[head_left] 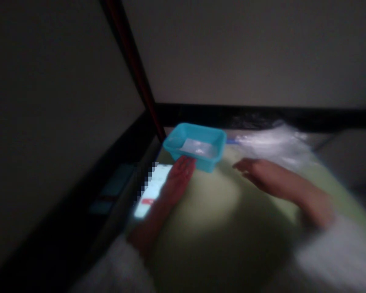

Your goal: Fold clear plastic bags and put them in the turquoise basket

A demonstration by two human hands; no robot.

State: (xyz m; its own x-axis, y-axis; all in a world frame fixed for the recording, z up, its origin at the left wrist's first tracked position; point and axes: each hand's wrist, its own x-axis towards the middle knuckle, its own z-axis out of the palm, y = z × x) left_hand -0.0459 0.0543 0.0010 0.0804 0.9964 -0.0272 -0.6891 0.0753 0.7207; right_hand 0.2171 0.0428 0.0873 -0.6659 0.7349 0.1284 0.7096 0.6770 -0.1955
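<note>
A turquoise plastic basket point(210, 162) stands toward the far end of a pale green surface, with a whitish flat packet point(197, 147) lying inside. My left hand point(180, 175) is at the basket's near left side, fingers stretched out flat and close to its wall; whether they touch it is hard to tell. Right of the basket, my right hand point(259, 173) hovers over the surface, bent at the wrist, its fingertips smeared and nothing plainly in them. Under and beside my left forearm lies a lit phone screen point(154, 187).
Crumpled clear plastic point(277, 142) lies at the back right, near a small blue item point(232, 141). A dark red pole point(134, 69) rises behind the basket's left side. Grey walls and a black ledge point(195, 112) border the green surface point(207, 228).
</note>
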